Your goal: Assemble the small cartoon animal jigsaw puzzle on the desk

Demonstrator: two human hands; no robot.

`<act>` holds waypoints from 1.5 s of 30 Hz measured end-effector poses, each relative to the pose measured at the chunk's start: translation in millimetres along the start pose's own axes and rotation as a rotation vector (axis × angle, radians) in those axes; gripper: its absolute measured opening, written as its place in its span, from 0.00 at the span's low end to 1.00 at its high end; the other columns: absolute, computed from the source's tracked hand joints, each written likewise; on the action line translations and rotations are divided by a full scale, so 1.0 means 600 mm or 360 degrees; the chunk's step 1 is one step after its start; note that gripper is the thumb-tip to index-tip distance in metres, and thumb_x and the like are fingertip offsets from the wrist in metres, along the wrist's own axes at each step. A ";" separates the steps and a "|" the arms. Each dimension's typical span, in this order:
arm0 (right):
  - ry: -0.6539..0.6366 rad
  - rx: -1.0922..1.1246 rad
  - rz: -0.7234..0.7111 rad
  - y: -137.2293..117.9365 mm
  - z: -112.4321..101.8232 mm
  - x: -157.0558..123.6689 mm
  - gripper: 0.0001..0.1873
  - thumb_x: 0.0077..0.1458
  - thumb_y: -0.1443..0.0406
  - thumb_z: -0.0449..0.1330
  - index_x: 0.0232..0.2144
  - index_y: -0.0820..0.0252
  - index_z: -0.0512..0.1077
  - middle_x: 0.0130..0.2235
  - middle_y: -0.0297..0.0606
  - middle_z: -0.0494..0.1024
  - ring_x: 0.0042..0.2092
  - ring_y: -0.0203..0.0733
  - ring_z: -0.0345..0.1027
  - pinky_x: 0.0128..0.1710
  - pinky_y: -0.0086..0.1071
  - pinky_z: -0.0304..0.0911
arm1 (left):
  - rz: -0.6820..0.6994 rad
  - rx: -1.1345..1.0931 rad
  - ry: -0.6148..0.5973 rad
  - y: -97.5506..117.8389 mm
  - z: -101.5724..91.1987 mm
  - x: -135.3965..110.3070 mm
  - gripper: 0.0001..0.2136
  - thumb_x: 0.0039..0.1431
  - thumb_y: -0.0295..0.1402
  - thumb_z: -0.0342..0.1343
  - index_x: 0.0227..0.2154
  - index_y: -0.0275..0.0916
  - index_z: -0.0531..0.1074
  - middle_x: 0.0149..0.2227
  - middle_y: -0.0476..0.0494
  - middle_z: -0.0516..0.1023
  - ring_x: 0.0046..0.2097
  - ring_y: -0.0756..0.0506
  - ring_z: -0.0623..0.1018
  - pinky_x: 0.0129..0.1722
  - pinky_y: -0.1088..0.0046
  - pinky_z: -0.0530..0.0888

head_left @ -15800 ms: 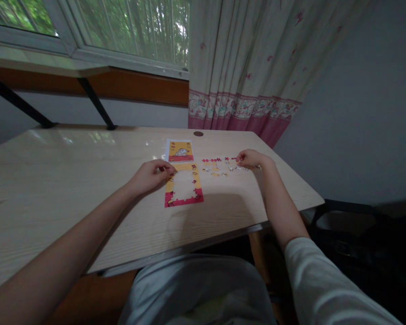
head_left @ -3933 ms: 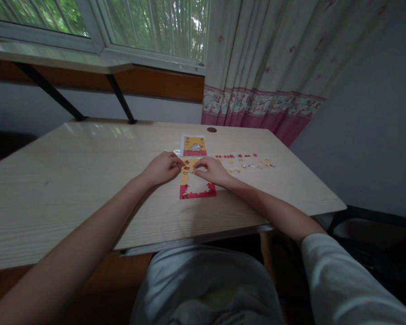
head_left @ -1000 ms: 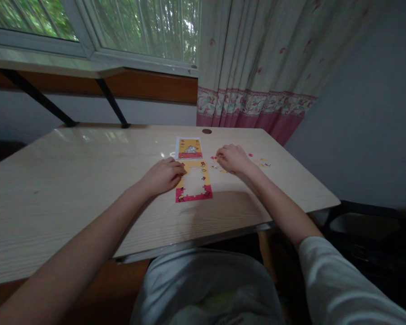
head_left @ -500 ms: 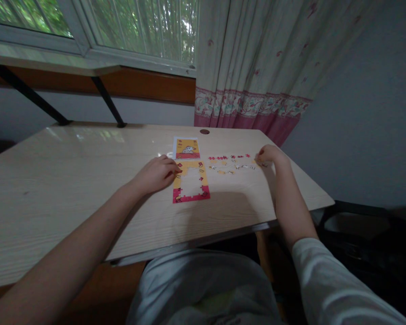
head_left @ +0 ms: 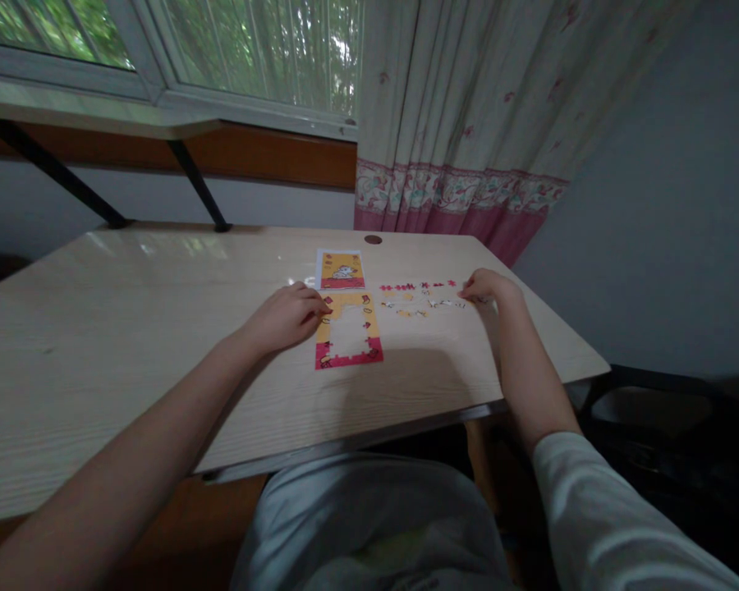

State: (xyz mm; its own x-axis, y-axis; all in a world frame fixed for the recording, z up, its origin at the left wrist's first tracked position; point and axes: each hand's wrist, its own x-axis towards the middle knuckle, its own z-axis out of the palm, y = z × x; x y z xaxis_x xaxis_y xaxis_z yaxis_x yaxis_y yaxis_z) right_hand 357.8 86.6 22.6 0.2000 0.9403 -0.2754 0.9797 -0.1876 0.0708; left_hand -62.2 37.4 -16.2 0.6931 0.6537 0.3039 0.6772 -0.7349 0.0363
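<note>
A partly assembled jigsaw puzzle (head_left: 349, 361) lies on the desk, its yellow and pink border surrounding a pale middle. My left hand (head_left: 292, 316) rests at its left edge, loosely bent fingers touching the border; no piece shows in them. Above the puzzle is a printed reference picture (head_left: 343, 271) of a white cartoon figure on yellow and red. Loose puzzle pieces (head_left: 403, 287), pink, yellow and white, lie in rows to the right. My right hand (head_left: 486, 285) pinches at the right end of these rows, its fingertips on a small piece that they mostly hide.
The light wooden desk (head_left: 129, 353) has a round cable hole (head_left: 373, 240) near its back edge. Black shelf supports (head_left: 197, 185) stand at the back left. A floral curtain (head_left: 443, 123) hangs behind, and a dark chair (head_left: 646, 382) stands at the right.
My right hand has shifted slightly left and its fingertips now cover the spot where a yellow piece showed. My left hand and the puzzle remain in place.
</note>
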 end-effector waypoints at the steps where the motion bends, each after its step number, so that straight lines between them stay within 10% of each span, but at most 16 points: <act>1: -0.0003 -0.0004 -0.0004 -0.001 0.000 -0.001 0.16 0.51 0.60 0.63 0.40 0.65 0.80 0.41 0.47 0.82 0.39 0.42 0.75 0.34 0.28 0.64 | -0.0006 -0.0004 0.0003 0.000 0.000 0.000 0.16 0.57 0.29 0.46 0.40 0.38 0.80 0.40 0.38 0.81 0.42 0.40 0.75 0.45 0.60 0.71; 45: -0.0089 0.0290 -0.0188 -0.011 0.010 -0.005 0.10 0.50 0.63 0.62 0.25 0.67 0.76 0.21 0.40 0.73 0.24 0.36 0.65 0.27 0.28 0.59 | 0.0003 -0.0068 -0.0006 0.001 0.005 0.001 0.16 0.57 0.29 0.46 0.38 0.35 0.79 0.39 0.36 0.80 0.41 0.39 0.75 0.45 0.60 0.71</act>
State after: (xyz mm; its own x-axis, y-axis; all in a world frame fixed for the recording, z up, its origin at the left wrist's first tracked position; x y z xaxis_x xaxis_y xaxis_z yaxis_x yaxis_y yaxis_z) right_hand 351.0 83.4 17.2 0.0791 0.9426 -0.3244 0.9819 -0.1299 -0.1378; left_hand -60.5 37.7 -18.6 0.6955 0.6527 0.3006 0.6646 -0.7433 0.0763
